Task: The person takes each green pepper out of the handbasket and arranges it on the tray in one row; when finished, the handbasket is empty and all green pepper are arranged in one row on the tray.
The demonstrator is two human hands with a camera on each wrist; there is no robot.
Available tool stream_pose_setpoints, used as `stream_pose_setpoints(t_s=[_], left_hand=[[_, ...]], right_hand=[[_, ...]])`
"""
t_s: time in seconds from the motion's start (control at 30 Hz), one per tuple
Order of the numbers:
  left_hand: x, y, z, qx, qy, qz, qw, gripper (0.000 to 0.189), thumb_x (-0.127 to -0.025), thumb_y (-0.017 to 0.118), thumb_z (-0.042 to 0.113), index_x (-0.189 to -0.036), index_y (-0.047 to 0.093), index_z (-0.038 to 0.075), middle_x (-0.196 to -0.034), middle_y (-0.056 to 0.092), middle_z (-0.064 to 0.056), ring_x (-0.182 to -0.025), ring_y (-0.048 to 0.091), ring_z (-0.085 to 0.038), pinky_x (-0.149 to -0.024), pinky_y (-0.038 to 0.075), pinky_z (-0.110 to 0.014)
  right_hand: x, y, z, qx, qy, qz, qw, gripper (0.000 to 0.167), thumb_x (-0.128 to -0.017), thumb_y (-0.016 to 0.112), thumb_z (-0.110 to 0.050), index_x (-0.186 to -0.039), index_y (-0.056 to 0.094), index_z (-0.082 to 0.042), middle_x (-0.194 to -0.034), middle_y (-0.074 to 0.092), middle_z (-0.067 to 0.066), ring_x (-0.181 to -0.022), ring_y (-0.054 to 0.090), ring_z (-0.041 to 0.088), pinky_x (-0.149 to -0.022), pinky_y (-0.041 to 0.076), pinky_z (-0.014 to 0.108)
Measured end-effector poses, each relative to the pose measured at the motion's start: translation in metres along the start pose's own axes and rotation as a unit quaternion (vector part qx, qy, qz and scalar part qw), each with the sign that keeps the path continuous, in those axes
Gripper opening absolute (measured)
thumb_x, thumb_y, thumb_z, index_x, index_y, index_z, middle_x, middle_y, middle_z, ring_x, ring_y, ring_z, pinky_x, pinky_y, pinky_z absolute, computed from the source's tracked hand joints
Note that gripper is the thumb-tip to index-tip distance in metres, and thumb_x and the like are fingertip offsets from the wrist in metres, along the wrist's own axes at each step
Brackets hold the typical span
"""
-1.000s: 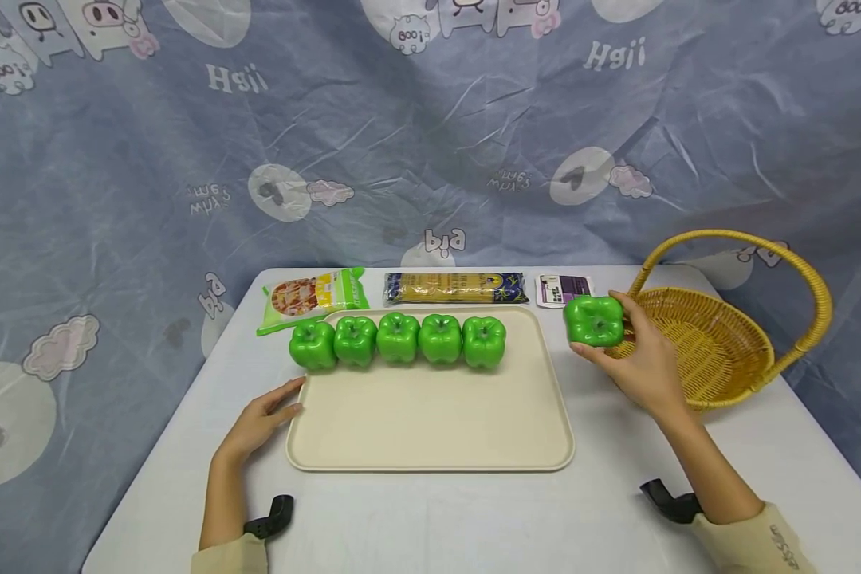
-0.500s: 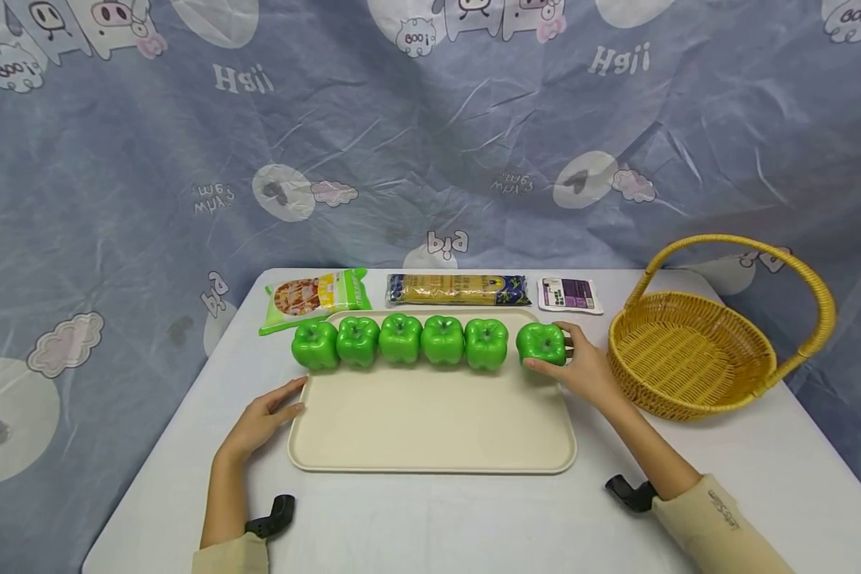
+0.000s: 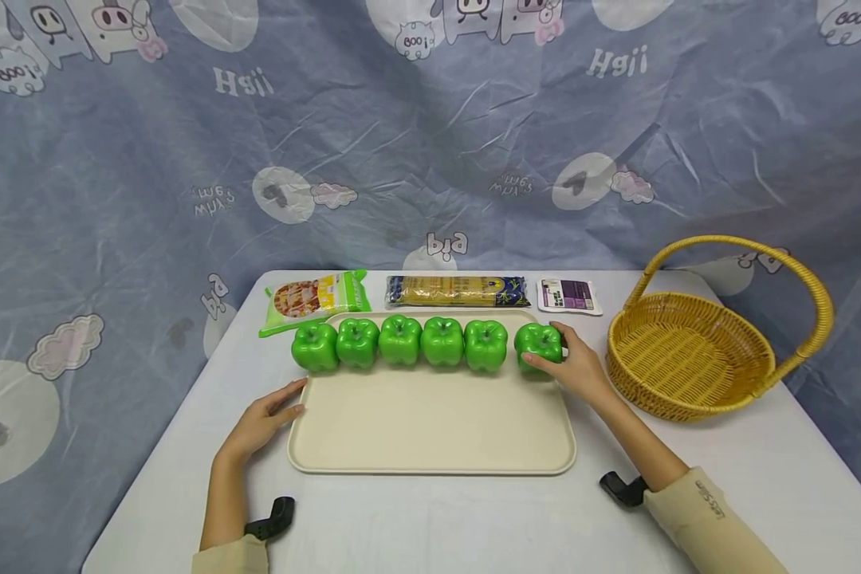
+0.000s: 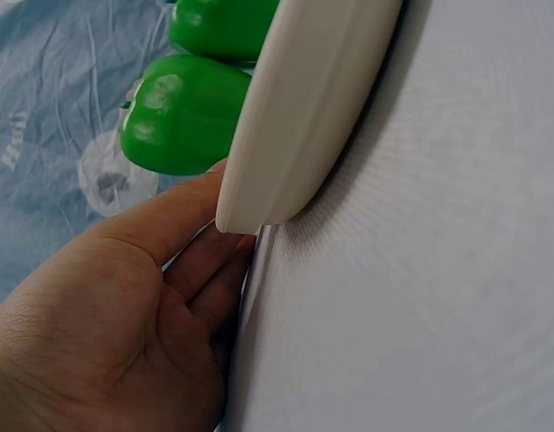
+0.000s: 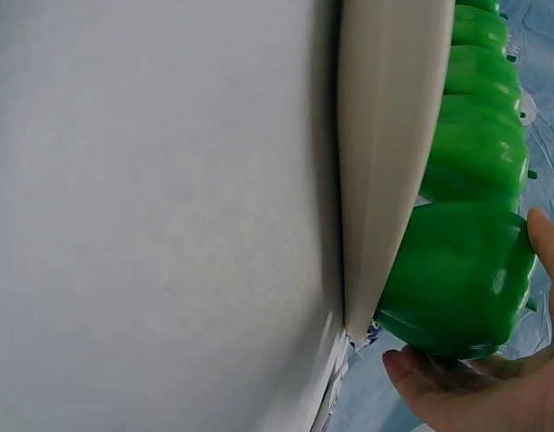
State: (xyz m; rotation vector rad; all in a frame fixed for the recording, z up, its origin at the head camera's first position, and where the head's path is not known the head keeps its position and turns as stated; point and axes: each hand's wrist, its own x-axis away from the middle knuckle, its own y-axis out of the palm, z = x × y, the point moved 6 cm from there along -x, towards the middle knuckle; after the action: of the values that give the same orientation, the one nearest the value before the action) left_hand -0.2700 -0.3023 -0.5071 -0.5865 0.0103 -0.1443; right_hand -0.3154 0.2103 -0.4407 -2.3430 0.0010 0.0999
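A cream tray (image 3: 430, 422) lies on the white table, with several green bell peppers (image 3: 400, 341) in a row along its far side. At the right end of that row, a little apart from the others, my right hand (image 3: 575, 365) grips one more green bell pepper (image 3: 538, 343) between thumb and fingers. In the right wrist view this bell pepper (image 5: 461, 279) sits at the tray's edge, fingers beneath and thumb on its far face. On the left, my left hand (image 3: 257, 422) touches the tray's side; in the left wrist view its fingers (image 4: 183, 216) lie extended against the rim.
A yellow wicker basket (image 3: 689, 359) with a tall handle stands right of the tray. Behind the tray lie a green snack bag (image 3: 314, 299), a long pack of noodles (image 3: 458, 291) and a small purple-and-white packet (image 3: 568, 296). A patterned blue cloth (image 3: 430, 159) hangs behind the table.
My right hand has carried the bell pepper leftward from beside the basket to the tray's far right corner and lowered it there. My left hand stays at the tray's left side.
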Motion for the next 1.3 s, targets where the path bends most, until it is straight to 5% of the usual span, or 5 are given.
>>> stream_pose_setpoints(t_s=[0.23, 0.53, 1.3], left_hand=[[0.001, 0.0, -0.004, -0.004, -0.005, 0.001, 1.0, 0.055, -0.087, 0.062, 0.036, -0.136, 0.048, 0.015, -0.143, 0.037, -0.011, -0.135, 0.025, -0.033, -0.108, 0.017, -0.054], [0.001, 0.001, -0.005, 0.002, -0.001, 0.001, 1.0, 0.055, -0.087, 0.063, 0.036, -0.136, 0.049, 0.014, -0.143, 0.038, -0.011, -0.135, 0.025, -0.033, -0.108, 0.016, -0.054], [0.001, -0.001, -0.001, 0.004, 0.012, 0.004, 0.9999, 0.053, -0.087, 0.064, 0.033, -0.135, 0.05, 0.014, -0.142, 0.039, -0.011, -0.134, 0.026, -0.033, -0.108, 0.017, -0.054]], right_hand=[[-0.004, 0.001, -0.002, -0.023, -0.046, 0.016, 0.9985, 0.092, -0.076, 0.07, -0.05, -0.148, 0.019, -0.023, -0.134, 0.04, 0.03, -0.118, 0.041, 0.047, -0.096, 0.033, 0.06], [-0.008, 0.005, -0.007, -0.023, -0.064, 0.023, 0.9974, 0.08, -0.077, 0.07, -0.048, -0.142, 0.037, -0.014, -0.131, 0.046, 0.025, -0.109, 0.051, 0.042, -0.087, 0.044, 0.055], [-0.007, 0.007, -0.015, -0.023, -0.052, 0.019, 0.9982, 0.081, -0.078, 0.068, -0.05, -0.141, 0.035, -0.01, -0.13, 0.045, 0.026, -0.111, 0.049, 0.042, -0.091, 0.041, 0.055]])
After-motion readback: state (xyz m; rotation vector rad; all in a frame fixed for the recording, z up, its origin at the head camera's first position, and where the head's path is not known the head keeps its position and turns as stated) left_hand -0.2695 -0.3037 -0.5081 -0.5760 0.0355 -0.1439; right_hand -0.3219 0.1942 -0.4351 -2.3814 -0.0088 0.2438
